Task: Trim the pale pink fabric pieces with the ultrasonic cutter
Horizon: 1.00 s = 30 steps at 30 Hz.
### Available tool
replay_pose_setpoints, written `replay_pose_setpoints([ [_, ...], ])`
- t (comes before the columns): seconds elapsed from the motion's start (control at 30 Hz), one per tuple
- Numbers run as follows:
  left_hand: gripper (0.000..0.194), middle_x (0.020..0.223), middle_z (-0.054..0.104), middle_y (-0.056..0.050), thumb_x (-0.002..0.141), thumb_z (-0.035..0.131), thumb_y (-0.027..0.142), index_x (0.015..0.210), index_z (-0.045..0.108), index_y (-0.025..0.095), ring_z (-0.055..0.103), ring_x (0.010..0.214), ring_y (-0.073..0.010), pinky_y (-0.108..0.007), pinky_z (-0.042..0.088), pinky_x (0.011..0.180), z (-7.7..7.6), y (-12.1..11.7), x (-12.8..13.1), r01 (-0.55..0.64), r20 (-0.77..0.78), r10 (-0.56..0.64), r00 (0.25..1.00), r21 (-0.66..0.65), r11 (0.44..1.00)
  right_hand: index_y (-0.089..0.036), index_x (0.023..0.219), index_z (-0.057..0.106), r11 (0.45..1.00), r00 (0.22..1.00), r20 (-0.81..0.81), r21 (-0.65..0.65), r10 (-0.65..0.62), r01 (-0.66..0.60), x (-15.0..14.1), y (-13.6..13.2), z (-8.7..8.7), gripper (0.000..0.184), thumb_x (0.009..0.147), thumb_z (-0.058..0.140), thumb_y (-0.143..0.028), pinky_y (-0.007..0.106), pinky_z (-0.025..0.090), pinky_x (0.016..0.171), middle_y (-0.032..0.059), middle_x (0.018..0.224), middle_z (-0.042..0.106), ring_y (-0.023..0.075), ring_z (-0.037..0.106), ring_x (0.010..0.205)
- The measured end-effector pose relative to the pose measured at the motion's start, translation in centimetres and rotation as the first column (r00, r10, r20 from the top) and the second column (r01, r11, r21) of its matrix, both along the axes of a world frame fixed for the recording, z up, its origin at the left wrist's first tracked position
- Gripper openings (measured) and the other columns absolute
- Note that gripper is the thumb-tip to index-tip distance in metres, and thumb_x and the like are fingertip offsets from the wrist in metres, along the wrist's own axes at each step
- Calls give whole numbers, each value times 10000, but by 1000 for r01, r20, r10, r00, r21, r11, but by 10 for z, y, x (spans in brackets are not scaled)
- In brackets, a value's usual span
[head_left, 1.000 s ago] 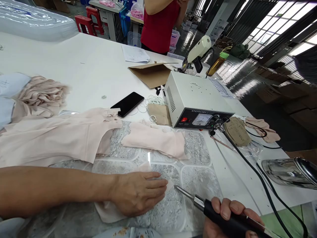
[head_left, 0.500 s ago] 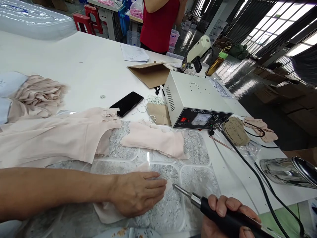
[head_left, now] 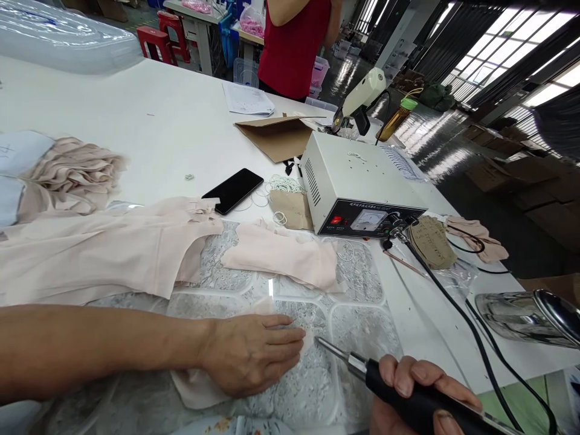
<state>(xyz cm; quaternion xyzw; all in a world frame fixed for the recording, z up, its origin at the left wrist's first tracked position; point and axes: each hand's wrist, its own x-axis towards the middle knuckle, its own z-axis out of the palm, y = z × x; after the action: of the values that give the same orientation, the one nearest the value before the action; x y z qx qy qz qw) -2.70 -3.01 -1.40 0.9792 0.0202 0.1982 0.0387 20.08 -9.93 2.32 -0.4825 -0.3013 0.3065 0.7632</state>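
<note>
On the marbled mat, the flat, unclenched left hand partly hides thin pink cloth; the right hand, cropped below, grips a metal-tipped tool.

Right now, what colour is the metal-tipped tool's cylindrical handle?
The cylindrical handle shows black in head view.

A narrow strip of grey stone-patterned mat gives passage between the broad pale-pink fabric pile and smaller pale-pink fabric piece. The black-handled metal tool and thick black cable bar the right, the boxy cream metal unit the far middle; left of the flat black phone, white worktop lies mostly open.
</note>
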Motion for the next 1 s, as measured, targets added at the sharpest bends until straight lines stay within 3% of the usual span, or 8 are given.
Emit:
replay_pose_setpoints([
  [0.37,368,1256,641,-182,942,424,180,1163,663,8,535,1232,-281,-402,446,1037,3,1,0,-6,15,6,1000,5,1000,-225,768,531,998,998,-4,29,59,-58,-8,6,-6,104,744,615,-281,310,424,536,-30,748,475,120,433,588],
  [0.57,374,1260,643,-176,944,414,183,1163,668,19,543,1226,-269,-392,440,1041,4,0,0,-24,22,24,999,16,1000,-226,806,546,989,995,39,111,96,-99,-4,9,-10,62,763,588,-241,303,410,517,-24,743,496,121,447,577],
  [0.8,367,1234,660,-164,969,391,168,1169,652,6,544,1218,-277,-409,404,1053,3,0,0,-15,46,16,999,-29,999,-213,750,518,998,1000,-18,66,17,-15,-8,2,2,79,755,582,-258,299,399,522,-28,742,452,108,414,567],
  [1.0,355,1227,661,-169,970,408,170,1198,633,17,541,1229,-274,-408,404,1064,4,-1,-1,-26,28,27,999,-34,999,-210,805,541,987,996,15,134,89,-91,-4,2,-10,57,757,568,-228,312,450,533,-13,748,506,126,476,592],
])
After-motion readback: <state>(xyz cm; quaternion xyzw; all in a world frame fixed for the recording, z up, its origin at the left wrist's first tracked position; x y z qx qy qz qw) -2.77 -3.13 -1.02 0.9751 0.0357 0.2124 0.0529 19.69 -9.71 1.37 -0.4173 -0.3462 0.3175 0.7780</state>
